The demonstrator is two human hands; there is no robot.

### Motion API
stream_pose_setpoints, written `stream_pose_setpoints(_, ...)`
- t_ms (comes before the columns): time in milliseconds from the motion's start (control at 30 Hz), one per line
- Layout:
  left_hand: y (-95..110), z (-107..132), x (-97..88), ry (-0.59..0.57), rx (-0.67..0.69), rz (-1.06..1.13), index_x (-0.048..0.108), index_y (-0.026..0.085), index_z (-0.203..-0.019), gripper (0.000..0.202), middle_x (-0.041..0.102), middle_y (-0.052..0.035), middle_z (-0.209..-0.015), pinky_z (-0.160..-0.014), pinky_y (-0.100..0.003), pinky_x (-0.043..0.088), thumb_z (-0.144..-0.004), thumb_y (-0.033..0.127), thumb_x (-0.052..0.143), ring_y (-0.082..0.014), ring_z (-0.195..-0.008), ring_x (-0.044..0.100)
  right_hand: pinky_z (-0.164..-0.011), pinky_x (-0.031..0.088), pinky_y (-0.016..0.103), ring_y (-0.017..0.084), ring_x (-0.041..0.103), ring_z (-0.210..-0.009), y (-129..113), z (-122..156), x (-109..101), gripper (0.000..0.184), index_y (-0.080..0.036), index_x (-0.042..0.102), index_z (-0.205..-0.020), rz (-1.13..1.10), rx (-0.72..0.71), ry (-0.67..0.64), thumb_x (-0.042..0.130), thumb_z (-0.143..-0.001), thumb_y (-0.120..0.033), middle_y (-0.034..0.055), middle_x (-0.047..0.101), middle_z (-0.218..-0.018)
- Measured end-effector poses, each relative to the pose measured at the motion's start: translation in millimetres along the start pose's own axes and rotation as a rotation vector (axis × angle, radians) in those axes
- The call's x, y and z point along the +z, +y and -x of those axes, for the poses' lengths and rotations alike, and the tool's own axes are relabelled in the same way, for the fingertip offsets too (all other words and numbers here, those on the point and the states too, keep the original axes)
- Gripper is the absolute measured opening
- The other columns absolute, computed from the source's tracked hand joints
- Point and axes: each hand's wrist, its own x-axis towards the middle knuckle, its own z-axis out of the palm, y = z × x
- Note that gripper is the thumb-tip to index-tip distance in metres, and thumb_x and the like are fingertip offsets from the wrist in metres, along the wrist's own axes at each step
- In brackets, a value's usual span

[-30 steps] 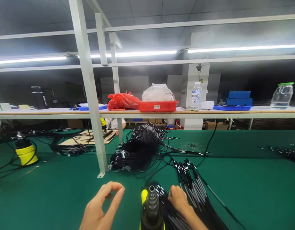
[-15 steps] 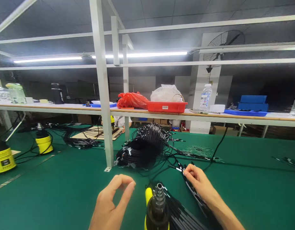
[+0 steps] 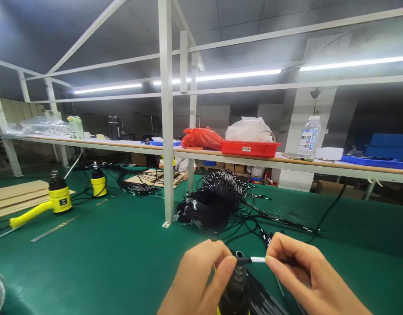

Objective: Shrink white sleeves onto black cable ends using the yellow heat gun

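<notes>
Between my two hands a thin black cable [image 3: 244, 260] with a white sleeve [image 3: 258, 260] is stretched level. My left hand [image 3: 204, 273] pinches the black part on the left. At the sleeve's right end, my right hand [image 3: 303, 267] grips with thumb and forefinger. Directly beneath the cable stands an upright heat gun [image 3: 236, 295], its metal nozzle pointing up. Whether the cable touches the nozzle cannot be made out. A bundle of dark cables [image 3: 265, 295] lies on the table right of the heat gun, partly behind my right hand.
A large heap of black cables [image 3: 201, 210] lies beyond my hands, beside a white post [image 3: 167, 131]. Two yellow heat guns [image 3: 60, 200] stand at the left. The shelf holds a red tray [image 3: 250, 148], a red bag [image 3: 201, 138] and a bottle [image 3: 309, 135]. Another person's sleeve [image 3: 185, 164] shows behind the post.
My right hand has come away from the cable bundle with a cable end. My left hand, empty before, has moved right and now pinches it over the heat gun. The view has turned left.
</notes>
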Motion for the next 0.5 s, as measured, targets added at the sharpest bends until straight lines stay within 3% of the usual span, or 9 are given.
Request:
stream_pose_setpoints(167,-10.4,-4.5,7.8,0.088,-0.024,-0.016,0.063,0.025,-0.081,0.028,0.064,-0.0004,-0.079,-0.068,-0.024,0.048,-0.094,0.045,0.049,-0.0173,-0.074,0.058,-0.053,0.034,0.023,0.014,0.038,-0.06,7.8,-4.2,9.8,0.03,-0.022,0.042,-0.069,0.03,-0.012,-0.035,0.039,-0.093,-0.039,-0.0029,0.043,-0.065)
stream_pose_setpoints(267,-11.1,-11.2,7.9,0.022,-0.049,0.002,0.057,0.023,-0.075,0.032,0.06,0.0008,-0.074,-0.062,-0.023,0.043,-0.095,0.045,0.046,-0.016,-0.069,0.054,-0.052,0.031,0.023,0.013,0.035,-0.059,10.1,-4.8,13.0,0.029,-0.022,0.04,-0.069,0.029,-0.026,-0.023,0.04,-0.094,-0.037,-0.0042,0.04,-0.065)
stream_pose_setpoints(500,-3.8,-22.3,6.5,-0.051,-0.134,0.043,0.047,0.021,-0.073,0.034,0.055,0.0022,-0.076,-0.065,-0.025,0.035,-0.098,0.043,0.04,-0.0157,-0.075,0.048,-0.051,0.031,0.021,0.013,0.036,-0.058,12.9,-9.9,21.1,0.027,-0.023,0.041,-0.069,-0.001,0.024,0.072,0.045,-0.091,-0.037,-0.0052,0.041,-0.063)
